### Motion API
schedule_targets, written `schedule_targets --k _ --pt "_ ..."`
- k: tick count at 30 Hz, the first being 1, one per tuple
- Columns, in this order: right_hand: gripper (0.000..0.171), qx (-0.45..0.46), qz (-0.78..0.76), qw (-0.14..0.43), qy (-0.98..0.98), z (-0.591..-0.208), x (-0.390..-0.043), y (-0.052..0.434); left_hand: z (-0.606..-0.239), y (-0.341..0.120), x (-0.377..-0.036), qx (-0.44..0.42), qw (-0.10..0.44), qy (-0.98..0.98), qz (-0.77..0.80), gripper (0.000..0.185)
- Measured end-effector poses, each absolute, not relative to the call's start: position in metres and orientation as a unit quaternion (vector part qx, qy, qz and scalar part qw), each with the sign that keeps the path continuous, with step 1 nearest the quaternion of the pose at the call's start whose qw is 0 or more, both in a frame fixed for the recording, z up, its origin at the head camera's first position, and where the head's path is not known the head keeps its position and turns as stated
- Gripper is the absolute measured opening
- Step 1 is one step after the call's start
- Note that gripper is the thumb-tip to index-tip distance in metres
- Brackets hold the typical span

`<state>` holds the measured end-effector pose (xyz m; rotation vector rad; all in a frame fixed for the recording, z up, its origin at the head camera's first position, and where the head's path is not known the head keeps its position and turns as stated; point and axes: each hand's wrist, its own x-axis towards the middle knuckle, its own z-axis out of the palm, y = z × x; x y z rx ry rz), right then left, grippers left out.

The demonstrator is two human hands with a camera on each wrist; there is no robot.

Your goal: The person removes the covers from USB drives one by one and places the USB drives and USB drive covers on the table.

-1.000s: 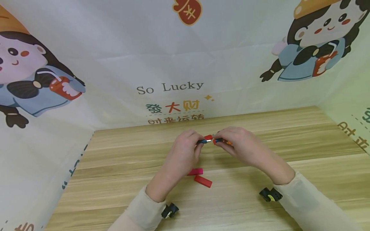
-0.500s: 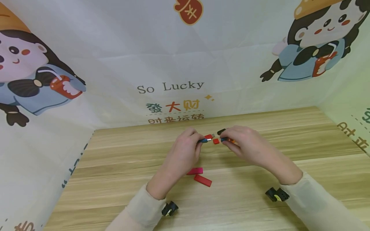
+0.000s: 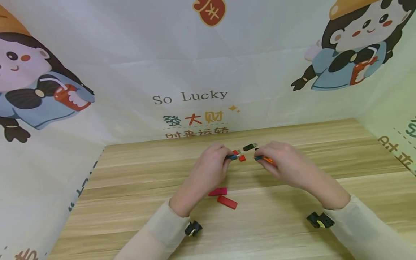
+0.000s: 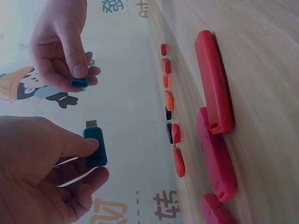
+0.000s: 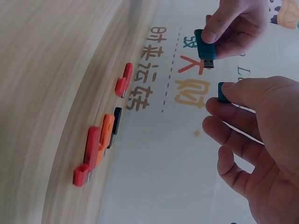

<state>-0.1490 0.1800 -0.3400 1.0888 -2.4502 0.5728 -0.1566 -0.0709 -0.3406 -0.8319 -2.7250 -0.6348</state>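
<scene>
My left hand (image 3: 211, 166) pinches a teal USB flash drive (image 4: 95, 148) between thumb and fingers, its metal plug bare and facing the other hand. A small teal cap (image 5: 223, 92) is held by the thumb and index finger of my right hand (image 3: 284, 162), whose other fingers spread loosely in the right wrist view. Cap and drive are apart, with a gap between them, both lifted over the table. In the head view the left fingers cover part of the drive, and most of the cap is hidden.
Beyond the hands lie a black USB drive (image 3: 249, 147) and a small red cap (image 3: 242, 158). An orange drive (image 5: 107, 129) and a red one (image 5: 92, 145) are beside my right hand. Nearer me are a pink piece (image 3: 218, 191) and a red piece (image 3: 227, 202). A printed cloth (image 3: 136, 72) stands behind.
My right hand has moved right with the cap, widening the gap to the drive. The black drive and small red cap have come into fuller view. My left hand has barely shifted.
</scene>
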Motion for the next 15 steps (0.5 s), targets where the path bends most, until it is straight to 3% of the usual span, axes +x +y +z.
schedule_targets --k 15 --pt "0.015 0.394 0.183 0.206 -0.877 -0.345 -0.143 0.194 -0.353 -0.05 -0.174 -0.256 0.014 -0.941 -0.22 0.011"
